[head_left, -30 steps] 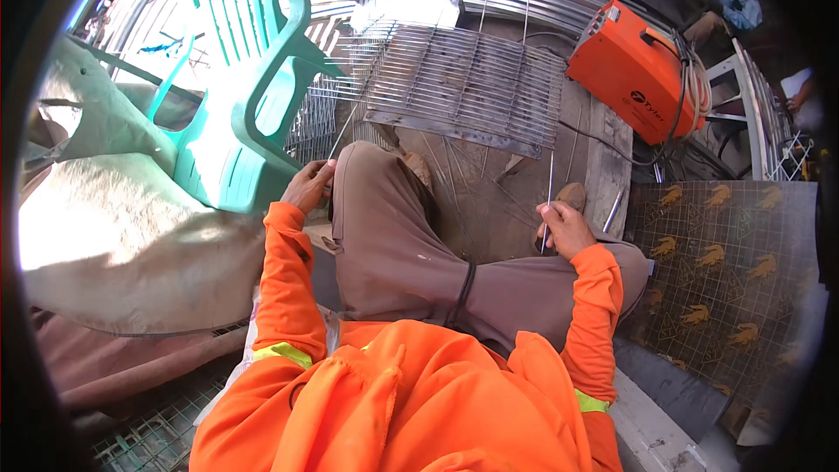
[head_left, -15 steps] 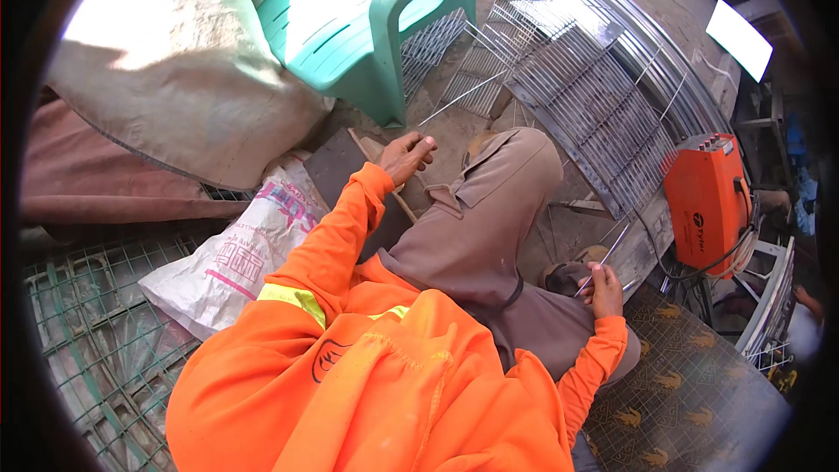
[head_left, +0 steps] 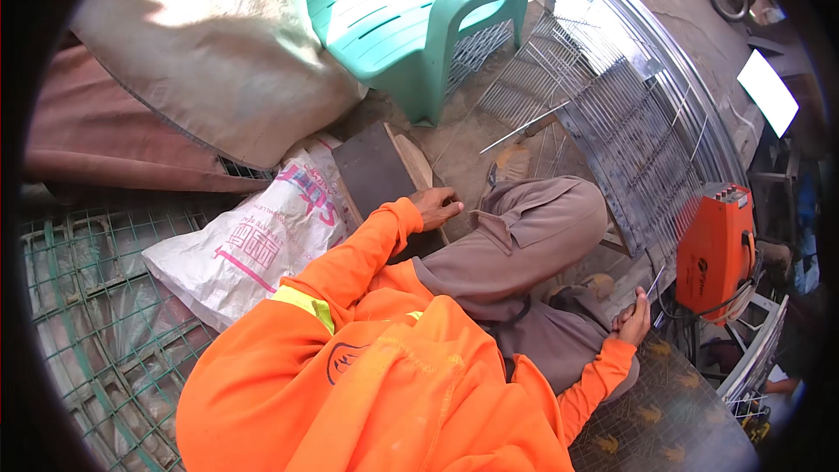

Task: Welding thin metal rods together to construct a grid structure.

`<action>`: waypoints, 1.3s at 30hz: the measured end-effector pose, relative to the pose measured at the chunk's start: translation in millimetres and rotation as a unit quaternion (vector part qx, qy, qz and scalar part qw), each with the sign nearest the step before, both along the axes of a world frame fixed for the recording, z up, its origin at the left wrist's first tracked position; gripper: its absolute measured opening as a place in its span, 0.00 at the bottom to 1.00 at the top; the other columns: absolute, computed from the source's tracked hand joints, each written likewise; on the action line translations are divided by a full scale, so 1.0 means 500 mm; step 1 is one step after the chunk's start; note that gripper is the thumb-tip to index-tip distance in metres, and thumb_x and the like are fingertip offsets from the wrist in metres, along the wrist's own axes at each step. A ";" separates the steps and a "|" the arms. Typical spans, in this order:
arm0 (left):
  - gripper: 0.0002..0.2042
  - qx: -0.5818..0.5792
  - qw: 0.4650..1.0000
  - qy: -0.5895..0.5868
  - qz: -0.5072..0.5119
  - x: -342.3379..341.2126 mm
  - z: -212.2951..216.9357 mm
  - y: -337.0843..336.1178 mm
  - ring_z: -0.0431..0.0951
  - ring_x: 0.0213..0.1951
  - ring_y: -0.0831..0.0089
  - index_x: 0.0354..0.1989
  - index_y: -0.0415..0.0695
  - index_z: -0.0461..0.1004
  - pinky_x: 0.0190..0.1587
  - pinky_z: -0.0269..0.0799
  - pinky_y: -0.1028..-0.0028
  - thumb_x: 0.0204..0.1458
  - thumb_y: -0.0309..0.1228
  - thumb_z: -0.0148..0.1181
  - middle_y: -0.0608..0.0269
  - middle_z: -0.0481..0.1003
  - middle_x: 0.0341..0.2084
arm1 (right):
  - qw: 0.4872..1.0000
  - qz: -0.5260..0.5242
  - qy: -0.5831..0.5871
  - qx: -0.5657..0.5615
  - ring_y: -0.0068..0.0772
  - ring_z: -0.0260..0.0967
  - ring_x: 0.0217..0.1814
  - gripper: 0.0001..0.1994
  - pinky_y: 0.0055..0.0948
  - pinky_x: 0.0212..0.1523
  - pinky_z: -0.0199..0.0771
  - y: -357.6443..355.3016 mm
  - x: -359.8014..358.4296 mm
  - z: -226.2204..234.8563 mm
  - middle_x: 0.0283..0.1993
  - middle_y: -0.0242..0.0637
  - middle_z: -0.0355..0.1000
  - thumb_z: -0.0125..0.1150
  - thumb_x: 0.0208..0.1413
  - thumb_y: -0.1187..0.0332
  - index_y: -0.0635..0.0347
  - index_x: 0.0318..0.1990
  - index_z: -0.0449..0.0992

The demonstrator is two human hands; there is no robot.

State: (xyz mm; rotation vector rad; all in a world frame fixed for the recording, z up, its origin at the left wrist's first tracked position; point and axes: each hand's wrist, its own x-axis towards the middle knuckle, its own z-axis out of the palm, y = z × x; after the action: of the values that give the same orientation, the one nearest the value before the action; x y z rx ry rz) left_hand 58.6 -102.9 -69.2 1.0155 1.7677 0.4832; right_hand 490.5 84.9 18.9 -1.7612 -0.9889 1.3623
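Note:
My left hand (head_left: 434,209) hangs over my bent leg, beside a dark board (head_left: 377,177) and a light wooden piece (head_left: 411,160). Its fingers are loosely bent, and I see nothing in them. At my other knee, my right hand (head_left: 632,318) is closed around a thin metal rod (head_left: 655,283) that points up and away. Ahead of my left hand, a longer metal rod (head_left: 524,129) slants from the floor toward a stack of barred metal grilles (head_left: 631,135). No hand touches that rod.
A green plastic chair (head_left: 433,79) stands ahead, with a large tan cover (head_left: 210,61) to its left. A white printed sack (head_left: 253,240) lies over green wire mesh (head_left: 96,315). At right are an orange machine (head_left: 712,253) with cables and a patterned dark surface (head_left: 655,411).
The view has shifted, so the surroundings sit lower and further right. My left hand has drawn back from the long rod's near end. My right hand still grips the thin rod, now tilted more steeply.

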 end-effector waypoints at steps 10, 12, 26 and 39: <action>0.29 0.086 0.918 -0.222 0.316 -0.106 0.070 0.149 0.75 0.35 0.78 0.54 0.44 0.71 0.37 0.69 0.75 0.62 0.57 0.39 0.64 0.77 0.40 | 0.983 0.139 -0.102 -0.056 0.15 0.52 0.12 0.16 0.18 0.13 0.51 -0.013 -0.056 0.028 0.16 0.26 0.60 0.50 0.64 0.55 0.59 0.46 0.73; 0.26 0.084 0.933 -0.219 0.275 -0.100 0.096 0.186 0.75 0.34 0.78 0.52 0.45 0.73 0.37 0.68 0.76 0.62 0.54 0.42 0.65 0.78 0.39 | 0.992 0.120 -0.033 -0.018 0.14 0.50 0.12 0.16 0.18 0.13 0.49 -0.014 -0.043 0.043 0.15 0.25 0.59 0.51 0.63 0.55 0.59 0.44 0.73; 0.15 0.152 0.902 -0.249 0.317 -0.080 0.207 0.213 0.68 0.22 0.80 0.31 0.45 0.71 0.28 0.68 0.76 0.61 0.44 0.53 0.71 0.68 0.22 | 0.993 0.025 0.108 0.041 0.09 0.43 0.13 0.14 0.16 0.14 0.42 0.008 -0.055 0.083 0.15 0.17 0.52 0.56 0.61 0.56 0.59 0.37 0.74; 0.14 0.247 0.916 -0.155 0.276 -0.087 0.221 0.219 0.66 0.25 0.84 0.31 0.47 0.71 0.28 0.64 0.82 0.62 0.43 0.53 0.74 0.68 0.24 | 0.982 0.021 0.105 0.154 0.07 0.43 0.16 0.15 0.15 0.17 0.41 0.005 -0.072 0.117 0.17 0.16 0.51 0.49 0.64 0.62 0.65 0.45 0.75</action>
State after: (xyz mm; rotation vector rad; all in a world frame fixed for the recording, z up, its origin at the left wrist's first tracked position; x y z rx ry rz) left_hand 15.1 6.6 41.3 0.6928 1.6553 1.4254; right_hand 454.6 87.2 77.3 -1.3461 -1.0602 1.3104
